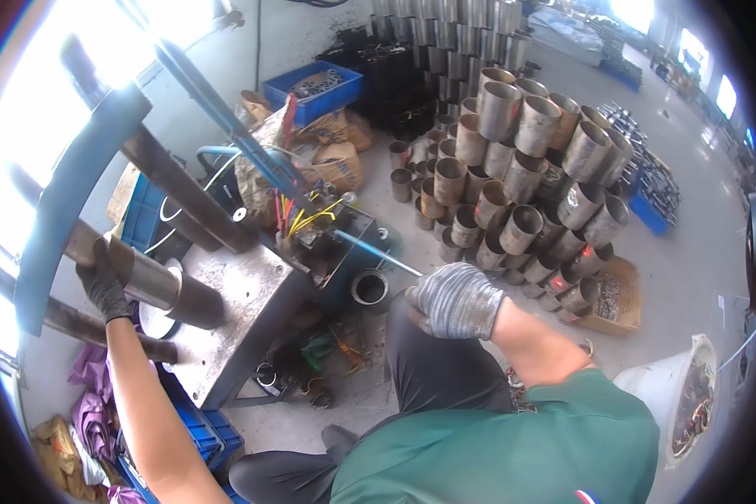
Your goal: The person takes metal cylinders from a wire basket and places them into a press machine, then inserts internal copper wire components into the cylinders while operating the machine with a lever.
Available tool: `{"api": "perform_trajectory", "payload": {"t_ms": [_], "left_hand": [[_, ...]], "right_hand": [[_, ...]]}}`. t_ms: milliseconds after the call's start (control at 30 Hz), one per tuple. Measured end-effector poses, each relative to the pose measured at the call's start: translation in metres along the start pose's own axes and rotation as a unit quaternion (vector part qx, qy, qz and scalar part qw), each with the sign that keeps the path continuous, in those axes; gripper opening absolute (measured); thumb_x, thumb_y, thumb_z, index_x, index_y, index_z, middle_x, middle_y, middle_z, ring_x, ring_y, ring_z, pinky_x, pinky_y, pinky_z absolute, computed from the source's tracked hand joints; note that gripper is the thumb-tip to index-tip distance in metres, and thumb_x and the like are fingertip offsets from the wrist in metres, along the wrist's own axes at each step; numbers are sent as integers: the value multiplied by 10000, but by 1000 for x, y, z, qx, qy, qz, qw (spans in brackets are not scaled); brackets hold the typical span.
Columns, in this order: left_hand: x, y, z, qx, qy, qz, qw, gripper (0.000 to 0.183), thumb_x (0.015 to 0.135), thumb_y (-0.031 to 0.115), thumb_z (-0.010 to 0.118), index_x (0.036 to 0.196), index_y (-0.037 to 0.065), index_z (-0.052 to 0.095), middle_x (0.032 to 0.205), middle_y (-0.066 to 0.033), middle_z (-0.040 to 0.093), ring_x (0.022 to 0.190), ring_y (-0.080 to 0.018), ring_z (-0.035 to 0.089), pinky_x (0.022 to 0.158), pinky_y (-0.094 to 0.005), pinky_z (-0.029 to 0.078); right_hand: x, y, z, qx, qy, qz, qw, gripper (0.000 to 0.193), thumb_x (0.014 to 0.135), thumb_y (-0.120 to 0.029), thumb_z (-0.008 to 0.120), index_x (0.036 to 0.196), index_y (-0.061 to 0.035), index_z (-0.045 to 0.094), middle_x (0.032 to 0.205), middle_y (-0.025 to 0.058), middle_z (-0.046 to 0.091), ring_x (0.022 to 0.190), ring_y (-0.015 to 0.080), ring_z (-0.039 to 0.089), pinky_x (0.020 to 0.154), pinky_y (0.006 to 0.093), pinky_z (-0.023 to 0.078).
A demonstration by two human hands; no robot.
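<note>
In a dark glove, my left hand (105,286) is closed around the side of a shiny metal cylinder (147,275) in a press, its fingers partly hidden. This cylinder meets a wider dark round block (197,302) on the press's metal plate (248,290). My right hand (457,301), in a grey knitted glove, is closed in a fist on the end of a thin blue lever (378,254). That lever runs from the dark box-shaped unit (348,248) beside the plate. A curved blue crosspiece (80,202) and dark columns (180,181) frame the press.
Stacked metal tubes (520,172) stand to the right, beside a cardboard box (617,294). A white bucket (667,395) is at my right. Yellow and red handles (311,220) stick up behind the plate. A blue crate (315,92) sits by the wall. One short tube (369,288) is near the lever.
</note>
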State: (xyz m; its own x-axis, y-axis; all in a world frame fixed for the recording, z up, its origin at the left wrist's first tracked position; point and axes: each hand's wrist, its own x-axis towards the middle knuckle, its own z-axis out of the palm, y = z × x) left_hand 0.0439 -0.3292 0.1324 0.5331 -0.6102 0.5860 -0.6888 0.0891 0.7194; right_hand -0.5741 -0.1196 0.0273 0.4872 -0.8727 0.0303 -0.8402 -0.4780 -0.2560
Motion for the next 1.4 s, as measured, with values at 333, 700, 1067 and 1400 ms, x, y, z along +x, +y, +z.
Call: {"api": "perform_trajectory", "payload": {"t_ms": [333, 700, 1067, 1400], "left_hand": [[57, -97, -19, -1, -39, 109, 993, 837, 859, 606, 809, 1278, -93, 617, 1130, -172, 720, 968, -285, 694, 899, -387, 560], [26, -88, 11, -158, -51, 26, 986, 886, 856, 605, 813, 1353, -87, 569, 1227, -199, 688, 1029, -323, 684, 937, -406, 557], [-34, -23, 14, -66, -23, 43, 997, 877, 795, 522, 900, 1279, -130, 568, 1157, -194, 673, 965, -286, 656, 890, -388, 540], [-39, -28, 21, -107, -14, 24, 994, 836, 801, 424, 933, 1268, -143, 532, 1172, -186, 674, 972, -260, 653, 843, -353, 571]], "right_hand": [[6, -6, -6, 3, 4, -17, 1000, 271, 914, -255, 606, 789, -51, 732, 720, 198, 713, 706, 392, 728, 678, 510, 588], [-1, 0, 1, -3, 46, -19, 999, 263, 895, -240, 609, 722, -65, 703, 673, 189, 691, 660, 390, 712, 634, 512, 572], [-2, 0, 1, -5, 48, -12, 999, 300, 931, -280, 610, 761, -54, 711, 687, 188, 695, 665, 380, 717, 636, 511, 572], [1, -1, -2, -14, 2, 13, 1000, 270, 916, -324, 649, 864, -73, 734, 820, 161, 743, 779, 386, 733, 708, 518, 577]]}}
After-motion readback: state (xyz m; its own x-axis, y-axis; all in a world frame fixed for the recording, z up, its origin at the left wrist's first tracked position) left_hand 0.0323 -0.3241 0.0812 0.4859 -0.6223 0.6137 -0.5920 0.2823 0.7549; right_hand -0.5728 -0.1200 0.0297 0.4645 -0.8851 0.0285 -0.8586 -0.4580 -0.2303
